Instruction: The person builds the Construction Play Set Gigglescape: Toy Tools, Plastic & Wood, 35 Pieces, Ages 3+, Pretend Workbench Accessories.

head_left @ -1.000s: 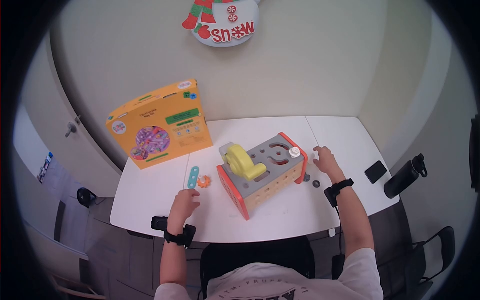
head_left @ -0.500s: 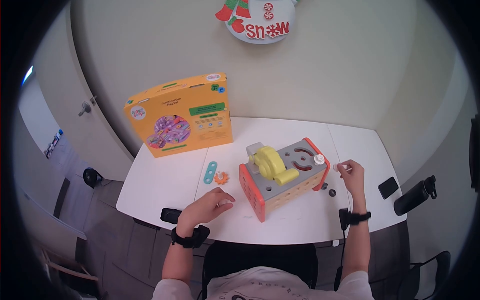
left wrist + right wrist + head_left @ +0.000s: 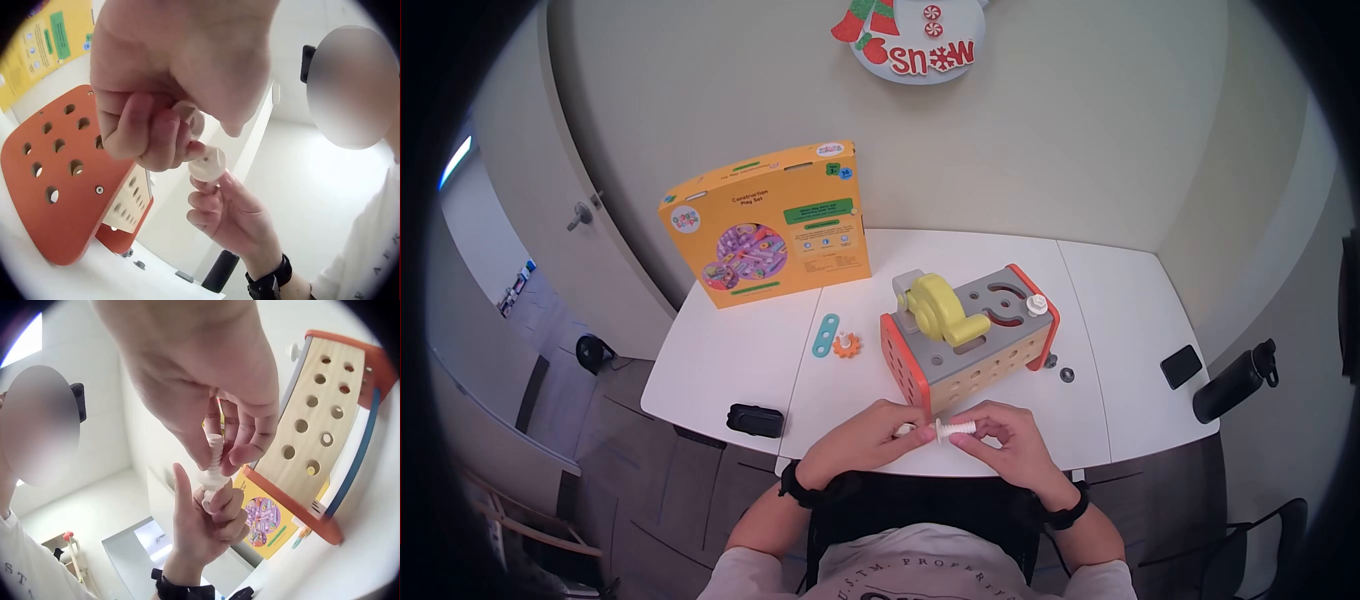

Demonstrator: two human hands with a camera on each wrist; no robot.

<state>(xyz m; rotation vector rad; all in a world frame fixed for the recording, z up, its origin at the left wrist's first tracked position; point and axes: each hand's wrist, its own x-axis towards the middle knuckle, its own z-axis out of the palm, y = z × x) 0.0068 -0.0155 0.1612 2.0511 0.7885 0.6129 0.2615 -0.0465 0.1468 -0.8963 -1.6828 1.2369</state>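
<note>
At the table's front edge both hands meet in front of the toy workbench. My right hand pinches a white toy bolt by its threaded shaft, with its round slotted head turned toward the left hand. My left hand has its fingers curled round another small white plastic piece, mostly hidden by them. Its fingertips are right at the bolt's head. On the workbench's grey top sit a yellow toy saw and a white bolt head.
Left of the workbench lie a teal strip with holes and an orange gear. Two small grey pieces lie to its right. A yellow box, black case, phone and black bottle are also about.
My right hand took up the white bolt beside the workbench and brought it left and toward me. My left hand moved right to meet it, holding its white piece.
</note>
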